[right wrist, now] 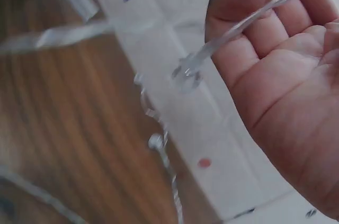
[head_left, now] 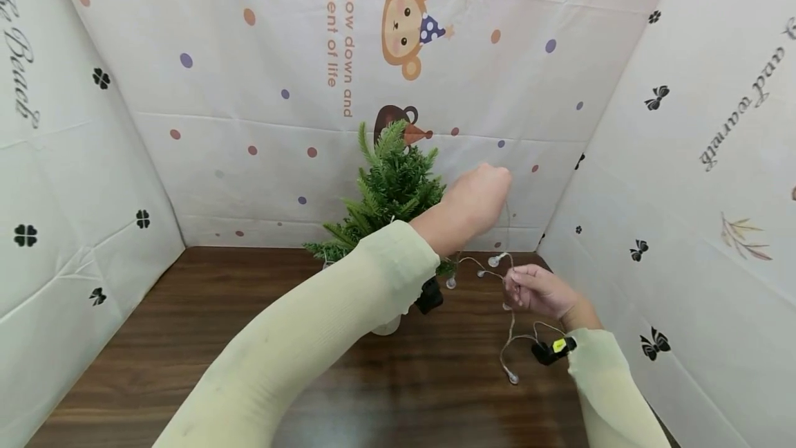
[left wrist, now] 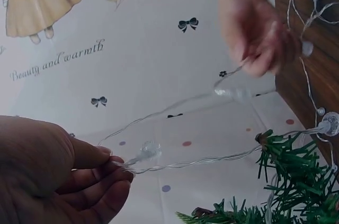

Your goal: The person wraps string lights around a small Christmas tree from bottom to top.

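A small artificial Christmas tree (head_left: 394, 189) stands on the table, its lower part hidden by the left sleeve. My left hand (head_left: 475, 202) is raised at the tree's right side; in the left wrist view its thumb and fingertips pinch a clear wire of string lights (left wrist: 196, 161). One stretch of that wire runs to a tree branch (left wrist: 280, 152), another toward my right hand (head_left: 541, 289). Lower and to the right, that hand pinches the wire between thumb and fingers. A clear bulb (right wrist: 186, 75) hangs beside its fingers in the right wrist view.
Loose wire with a bulb (head_left: 513, 377) trails over the brown wooden table (head_left: 460, 365). A black object with a yellow label (head_left: 553, 350) sits by the right cuff. Printed white cloth walls (head_left: 249, 88) enclose the back and both sides.
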Tool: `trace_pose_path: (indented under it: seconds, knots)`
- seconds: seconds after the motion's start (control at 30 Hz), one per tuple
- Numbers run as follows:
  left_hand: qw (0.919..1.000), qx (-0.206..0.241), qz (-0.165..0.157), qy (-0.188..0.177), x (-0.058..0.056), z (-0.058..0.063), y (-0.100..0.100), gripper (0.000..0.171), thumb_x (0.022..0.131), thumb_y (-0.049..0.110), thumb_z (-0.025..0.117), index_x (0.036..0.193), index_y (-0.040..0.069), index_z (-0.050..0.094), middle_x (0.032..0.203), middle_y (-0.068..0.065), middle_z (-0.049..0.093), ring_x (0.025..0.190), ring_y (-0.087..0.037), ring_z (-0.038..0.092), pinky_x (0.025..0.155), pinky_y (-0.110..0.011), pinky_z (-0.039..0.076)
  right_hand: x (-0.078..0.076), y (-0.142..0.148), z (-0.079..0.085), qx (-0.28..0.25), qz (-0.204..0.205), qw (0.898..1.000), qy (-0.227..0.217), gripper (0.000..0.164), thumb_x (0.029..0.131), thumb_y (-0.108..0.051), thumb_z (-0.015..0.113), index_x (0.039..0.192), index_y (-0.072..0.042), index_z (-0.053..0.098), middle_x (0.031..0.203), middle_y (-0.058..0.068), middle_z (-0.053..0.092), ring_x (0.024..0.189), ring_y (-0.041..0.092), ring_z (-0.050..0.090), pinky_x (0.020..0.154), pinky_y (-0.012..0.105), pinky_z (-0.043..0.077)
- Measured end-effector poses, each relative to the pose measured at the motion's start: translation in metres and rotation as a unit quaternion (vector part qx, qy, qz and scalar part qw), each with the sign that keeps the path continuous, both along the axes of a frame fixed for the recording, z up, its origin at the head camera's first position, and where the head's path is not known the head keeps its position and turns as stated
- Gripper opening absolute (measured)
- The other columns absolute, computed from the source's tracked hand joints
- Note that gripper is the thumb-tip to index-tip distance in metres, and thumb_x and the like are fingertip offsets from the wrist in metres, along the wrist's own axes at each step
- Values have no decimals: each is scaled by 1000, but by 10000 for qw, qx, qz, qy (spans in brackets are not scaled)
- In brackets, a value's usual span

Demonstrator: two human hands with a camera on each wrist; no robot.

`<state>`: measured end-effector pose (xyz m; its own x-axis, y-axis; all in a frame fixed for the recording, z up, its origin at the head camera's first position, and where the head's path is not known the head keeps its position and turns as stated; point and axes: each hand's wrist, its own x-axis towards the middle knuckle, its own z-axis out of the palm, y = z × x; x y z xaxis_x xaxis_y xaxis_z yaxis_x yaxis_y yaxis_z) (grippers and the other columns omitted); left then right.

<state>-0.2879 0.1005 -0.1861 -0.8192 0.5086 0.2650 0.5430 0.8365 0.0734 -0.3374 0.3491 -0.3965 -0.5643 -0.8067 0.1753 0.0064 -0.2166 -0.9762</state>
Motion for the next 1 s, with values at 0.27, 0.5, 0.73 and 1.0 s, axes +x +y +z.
trace_pose_path:
  seconds: [0.27, 0.5, 0.73, 1.0]
  knots:
    - [9996, 11, -99, -278, 0, 7, -4, 23, 107, 7, 46, 120, 13, 64, 104, -1, 68, 79, -10, 58, 64, -22, 44, 5, 21, -33, -57, -313, 9994, -146, 45, 110, 1, 29, 102, -8, 72, 92, -5, 71, 84, 7, 65, 77, 21, 54]
    - [9995, 127, -175, -209, -2, 7, -8, 21, 107, 6, 46, 113, 12, 65, 94, -3, 67, 70, -10, 53, 59, -22, 41, 7, 35, -54, -494, -306, 9961, -667, 51, 110, 1, 16, 104, -10, 66, 93, -4, 68, 83, 10, 62, 77, 25, 50]
    - [9991, 286, -289, -139, -3, 7, -11, 23, 107, 6, 45, 109, 12, 67, 94, -3, 68, 72, -10, 59, 59, -22, 42, 10, 43, -64, -329, -751, 9923, -929, 54, 110, 4, 18, 125, -9, 69, 92, -6, 66, 80, 7, 63, 78, 22, 55]
    - [9995, 194, -224, -109, -8, 8, -12, 23, 107, 8, 46, 102, 14, 68, 94, 0, 71, 73, -9, 57, 61, -22, 42, 8, 51, -35, -805, -921, 9877, -971, 56, 114, -15, 16, 87, -11, 65, 64, -5, 25, 57, 13, 24, 60, 23, 30]
